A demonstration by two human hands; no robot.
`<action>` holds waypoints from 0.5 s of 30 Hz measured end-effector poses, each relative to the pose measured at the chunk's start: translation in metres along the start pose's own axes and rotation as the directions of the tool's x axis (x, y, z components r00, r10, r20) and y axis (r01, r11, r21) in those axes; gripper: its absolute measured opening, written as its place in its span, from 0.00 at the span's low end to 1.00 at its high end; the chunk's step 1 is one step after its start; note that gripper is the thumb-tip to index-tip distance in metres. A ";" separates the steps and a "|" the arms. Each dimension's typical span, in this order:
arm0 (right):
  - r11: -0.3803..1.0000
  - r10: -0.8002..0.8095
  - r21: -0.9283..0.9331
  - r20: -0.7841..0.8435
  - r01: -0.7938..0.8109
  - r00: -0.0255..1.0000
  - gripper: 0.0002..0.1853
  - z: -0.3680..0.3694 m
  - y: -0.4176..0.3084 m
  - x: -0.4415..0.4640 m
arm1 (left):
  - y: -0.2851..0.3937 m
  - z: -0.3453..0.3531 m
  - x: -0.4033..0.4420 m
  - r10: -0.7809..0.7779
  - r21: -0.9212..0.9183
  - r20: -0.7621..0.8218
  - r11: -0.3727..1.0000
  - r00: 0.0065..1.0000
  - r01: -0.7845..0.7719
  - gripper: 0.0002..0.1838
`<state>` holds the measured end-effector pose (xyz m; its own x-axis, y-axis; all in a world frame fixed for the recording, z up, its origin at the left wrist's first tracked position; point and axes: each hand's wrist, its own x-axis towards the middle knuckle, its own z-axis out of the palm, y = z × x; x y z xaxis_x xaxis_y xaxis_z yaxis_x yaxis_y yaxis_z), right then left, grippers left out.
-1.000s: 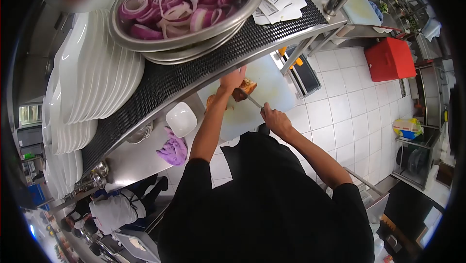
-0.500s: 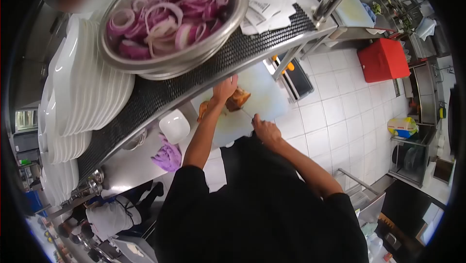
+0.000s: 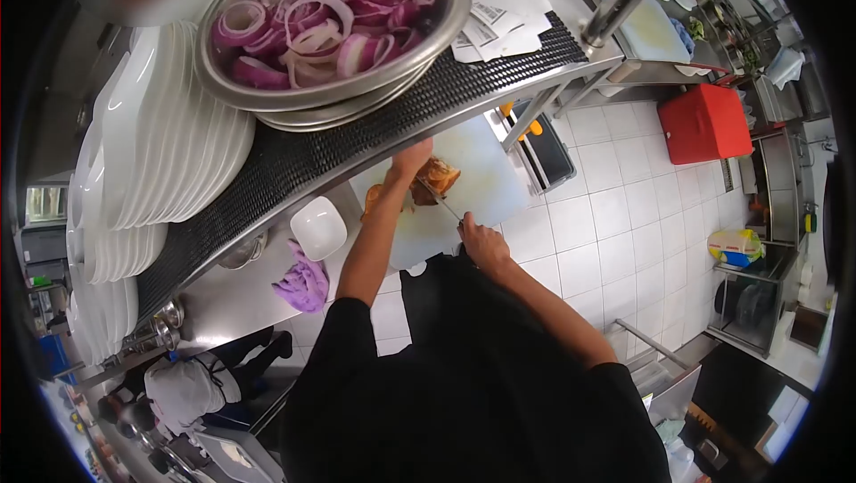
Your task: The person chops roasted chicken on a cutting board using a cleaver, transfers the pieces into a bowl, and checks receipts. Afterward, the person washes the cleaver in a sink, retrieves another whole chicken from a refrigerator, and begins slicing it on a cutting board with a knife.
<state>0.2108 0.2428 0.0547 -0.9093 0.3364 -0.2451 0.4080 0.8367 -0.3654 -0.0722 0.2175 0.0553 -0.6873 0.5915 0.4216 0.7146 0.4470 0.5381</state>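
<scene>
Grasping a knife (image 3: 443, 201), the right hand (image 3: 483, 242) is angling it against browned food (image 3: 440, 181); slipping would be endangering the nearby left hand (image 3: 412, 160), its grip unclear.

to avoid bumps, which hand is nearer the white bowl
The left hand. By the browned food, it is up and right of the bowl in view; the right hand, holding the knife, lies farther right.

Both arms (image 3: 370, 249) reach forward, right fingers (image 3: 473, 235) curled.
</scene>
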 end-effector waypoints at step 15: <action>0.994 0.012 0.108 -0.083 -0.003 0.996 0.19 -0.101 -0.011 0.002 | 0.037 -0.067 -0.118 -0.301 0.134 0.299 0.953 0.905 0.273 0.40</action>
<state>0.1959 0.2776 0.1492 -0.9080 0.3811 -0.1742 0.4173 0.7839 -0.4598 0.0261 0.1192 0.0747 -0.7989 0.6014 0.0012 0.5107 0.6774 0.5295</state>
